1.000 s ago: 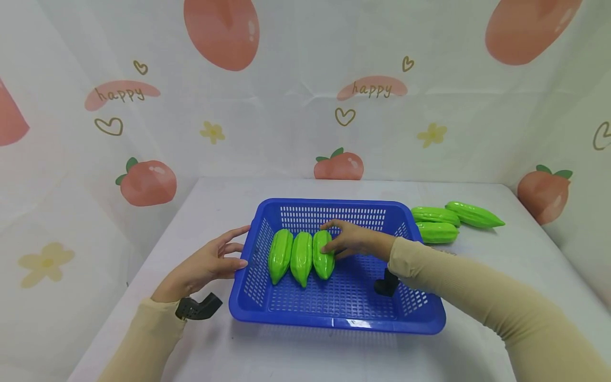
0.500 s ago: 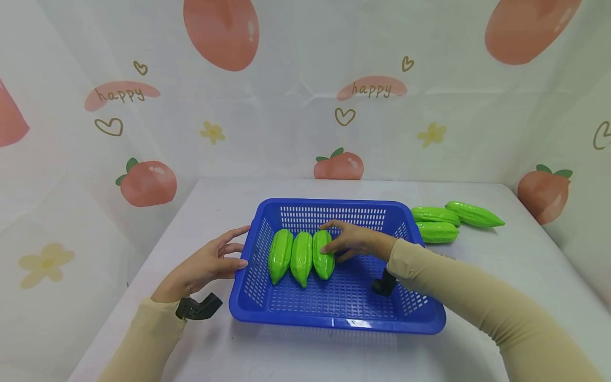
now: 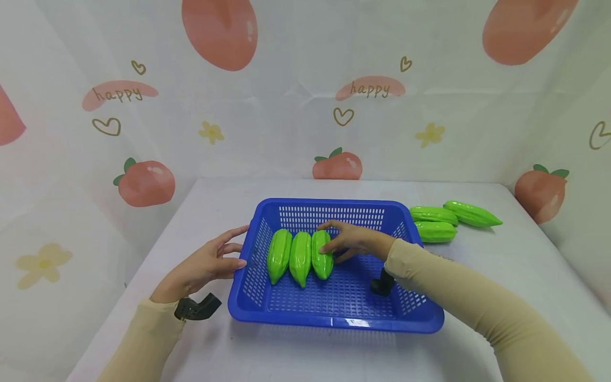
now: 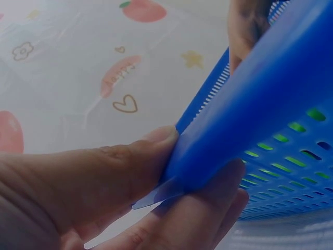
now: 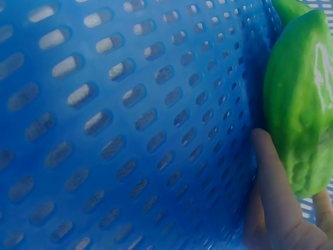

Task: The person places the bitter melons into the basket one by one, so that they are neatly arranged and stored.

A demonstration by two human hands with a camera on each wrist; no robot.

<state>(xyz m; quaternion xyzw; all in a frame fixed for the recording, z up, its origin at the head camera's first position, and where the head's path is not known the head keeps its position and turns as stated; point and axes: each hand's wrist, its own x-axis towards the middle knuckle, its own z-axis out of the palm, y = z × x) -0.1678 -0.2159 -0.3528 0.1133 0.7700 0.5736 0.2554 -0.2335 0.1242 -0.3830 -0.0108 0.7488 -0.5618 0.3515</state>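
A blue perforated basket [image 3: 336,322] stands on the table with 3 shiny green bitter melons lying side by side in its left half. At its left rim my left hand [image 3: 202,267] pinches the edge; thumb and fingers lie on opposite sides of the rim [image 4: 223,125] in the left wrist view. Inside the basket, my right hand [image 3: 353,240] holds the rightmost bitter melon [image 3: 322,268], thumb and fingers around it. In the right wrist view the fingers [image 5: 278,192] lie along the ridged, bumpy melon [image 5: 296,99]. The middle bitter melon [image 3: 300,260] lies just beside it.
Outside the basket's right wall, 3 more bitter melons [image 3: 436,232] lie on the white table [image 3: 491,265], one angled away. A printed white cloth [image 3: 286,122] hangs behind and at the sides. My right forearm [image 3: 444,281] crosses the basket's right rim.
Almost nothing differs. The right wrist has shifted very slightly left, while the head view has turned a touch. The basket and melons keep their places.
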